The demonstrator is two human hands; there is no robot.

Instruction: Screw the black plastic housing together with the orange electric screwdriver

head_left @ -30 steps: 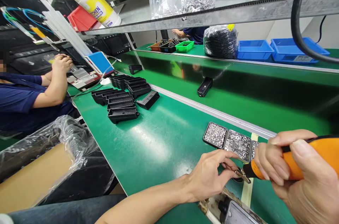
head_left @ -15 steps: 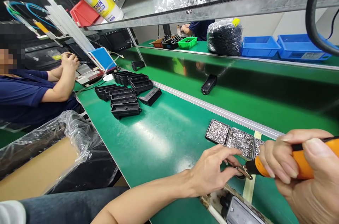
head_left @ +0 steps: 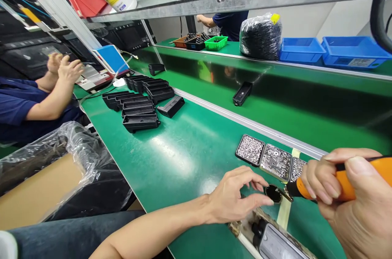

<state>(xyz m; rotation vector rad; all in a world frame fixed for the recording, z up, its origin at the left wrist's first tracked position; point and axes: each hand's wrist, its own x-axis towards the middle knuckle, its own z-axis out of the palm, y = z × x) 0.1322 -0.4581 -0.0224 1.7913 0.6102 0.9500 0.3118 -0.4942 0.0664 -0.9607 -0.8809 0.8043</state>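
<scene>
My right hand (head_left: pixel 343 193) is wrapped round an orange and black power screwdriver (head_left: pixel 352 183) that points left. At the tool's front end is a small dark metal piece (head_left: pixel 287 196). Just left of it lies a round black dish-like thing (head_left: pixel 273 193). My left hand (head_left: pixel 232 195) is open beside this round thing, thumb and fingers apart; whether a fingertip touches it I cannot tell. Below, a black housing (head_left: pixel 280 246) sits in a worn fixture (head_left: pixel 241 228). Behind my hands stand small trays of metal hardware: one (head_left: pixel 250 149), a second (head_left: pixel 276 162), a third (head_left: pixel 297 169).
Several black housings (head_left: pixel 141 122) stand at the table's far left, and one (head_left: pixel 242 94) lies beyond the metal rail. Blue bins (head_left: pixel 301 50) and a wrapped black bundle (head_left: pixel 260 38) sit at the back. A shelf (head_left: pixel 214 0) hangs overhead. A co-worker (head_left: pixel 45 96) sits at left.
My left thumb and fingers have spread from a pinch at the screwdriver's tip and drawn slightly left. The round black thing now shows in the gap. The co-worker's hands have moved apart.
</scene>
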